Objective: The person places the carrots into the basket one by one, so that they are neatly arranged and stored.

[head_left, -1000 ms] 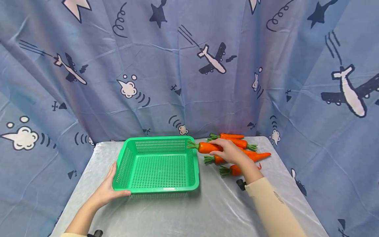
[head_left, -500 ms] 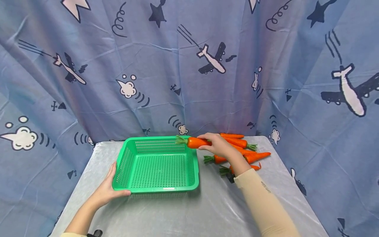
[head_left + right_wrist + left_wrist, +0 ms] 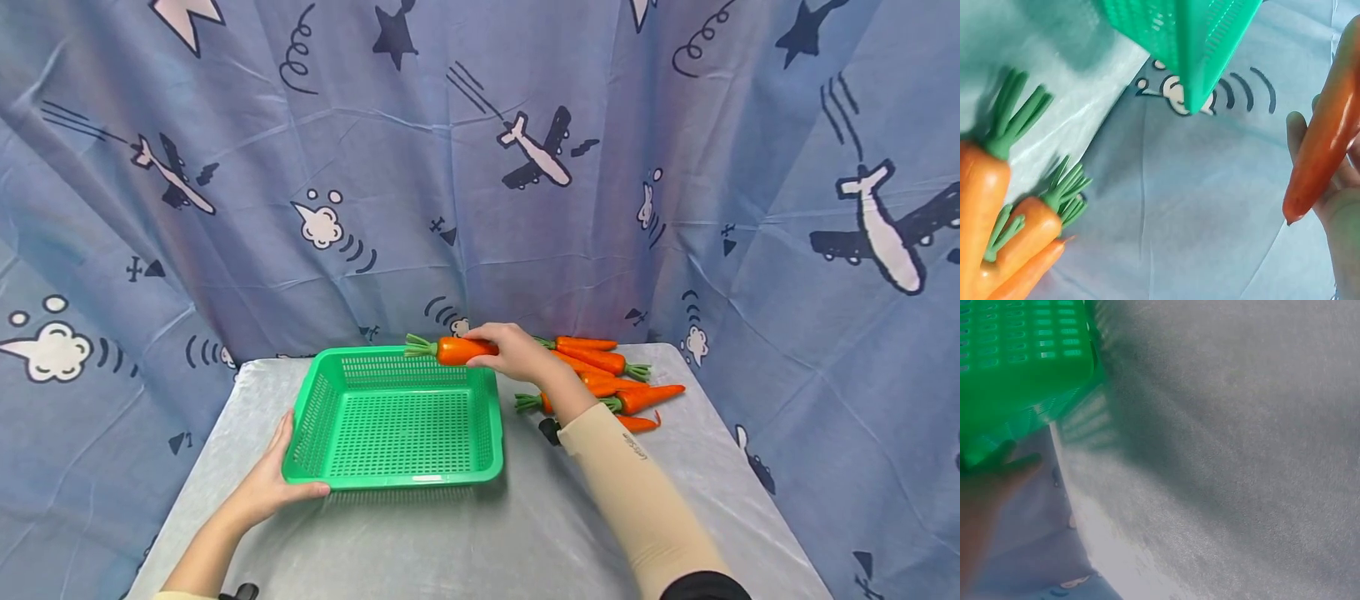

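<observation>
A green perforated plastic basket [image 3: 360,482] stands on the left half of the table with its inside bare. My left hand [image 3: 262,485] holds its near left corner, thumb along the front and fingers along the left side. In my right hand [image 3: 516,352] is an orange carrot [image 3: 454,352], gripped between thumb and fingers over the basket's far right corner. Its green stem stub points left, and the right wrist view shows its tapered tip [image 3: 1300,200] poking out of the hand.
Several more carrots [image 3: 654,399] lie in a loose pile on the silver-grey table [image 3: 480,550], right of the basket and partly behind the right forearm. A blue patterned curtain [image 3: 405,250] hangs around the back and sides.
My right hand has carried the carrot left and slightly up, from beside the pile to above the basket's far right part. The left hand and basket stay almost where they were.
</observation>
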Tool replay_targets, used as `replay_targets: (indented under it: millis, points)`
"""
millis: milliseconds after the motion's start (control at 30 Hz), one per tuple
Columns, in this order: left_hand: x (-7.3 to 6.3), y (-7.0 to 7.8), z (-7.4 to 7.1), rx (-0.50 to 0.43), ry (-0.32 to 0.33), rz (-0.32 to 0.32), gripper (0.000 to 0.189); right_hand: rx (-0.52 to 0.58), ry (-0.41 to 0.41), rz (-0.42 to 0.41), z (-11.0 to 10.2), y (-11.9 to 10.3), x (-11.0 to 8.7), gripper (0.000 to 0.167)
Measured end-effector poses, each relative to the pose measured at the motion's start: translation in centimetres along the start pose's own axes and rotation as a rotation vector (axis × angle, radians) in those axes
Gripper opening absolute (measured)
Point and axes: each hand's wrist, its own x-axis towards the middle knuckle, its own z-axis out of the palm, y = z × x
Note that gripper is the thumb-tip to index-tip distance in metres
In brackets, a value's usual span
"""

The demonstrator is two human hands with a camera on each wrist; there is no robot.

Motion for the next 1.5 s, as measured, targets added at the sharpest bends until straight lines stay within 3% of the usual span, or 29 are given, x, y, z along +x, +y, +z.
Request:
replay_targets:
  millis: [467, 667, 833, 1133, 1500]
  points:
    - [-0.3, -0.3, -0.2, 0.0, -0.001, -0.004, 0.139, 0.06, -0.055, 0.027, 2.6, -1.9, 4.9, 0.046]
    - [-0.3, -0.3, -0.3, -0.002, 0.001, -0.016, 0.138, 0.07, -0.078, 0.035, 4.6, -2.7, 6.8, 0.043]
    - [-0.2, -0.4, -0.3, 0.001, 0.005, -0.019, 0.139, 0.127, -0.102, 0.095, 6.8, -3.0, 8.0, 0.041]
    - [-0.3, -0.6, -0.1, -0.027, 0.009, -0.018, 0.138, 0.177, -0.144, 0.215, 11.2, -2.9, 9.2, 0.041]
    - [-0.2, -0.4, -0.2, -0.009, 0.001, -0.002, 0.137, 0.177, -0.155, 0.335, 14.4, -1.5, 8.8, 0.037]
